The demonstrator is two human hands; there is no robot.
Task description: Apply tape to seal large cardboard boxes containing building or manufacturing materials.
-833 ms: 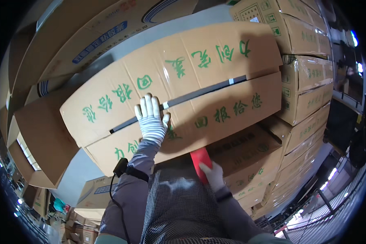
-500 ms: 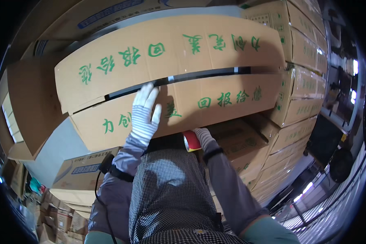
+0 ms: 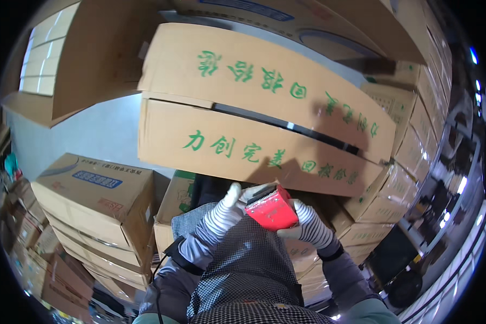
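My right hand [image 3: 302, 220] grips a red tape dispenser [image 3: 272, 209] by its side, with its dark serrated blade toward the left. My left hand [image 3: 227, 210], in a white glove with a striped cuff, is at the blade end. Its thumb stands up apart from the fingers, which reach behind the blade and are partly hidden. Just beyond both hands lies a large cardboard carton [image 3: 237, 143] with green printing. Its two long top flaps are folded in, and a dark gap runs between them.
Stacked cartons [image 3: 100, 189] stand at the left, and more wrapped cartons [image 3: 416, 146] rise at the right. An upright open flap [image 3: 92, 59] and a carton holding pale boxes [image 3: 43, 51] are at the far left. A grey surface [image 3: 86, 129] lies between them.
My left hand has come off the carton's flaps to the tape dispenser. My right hand has raised the dispenser into fuller view. The whole view has turned and shifted.
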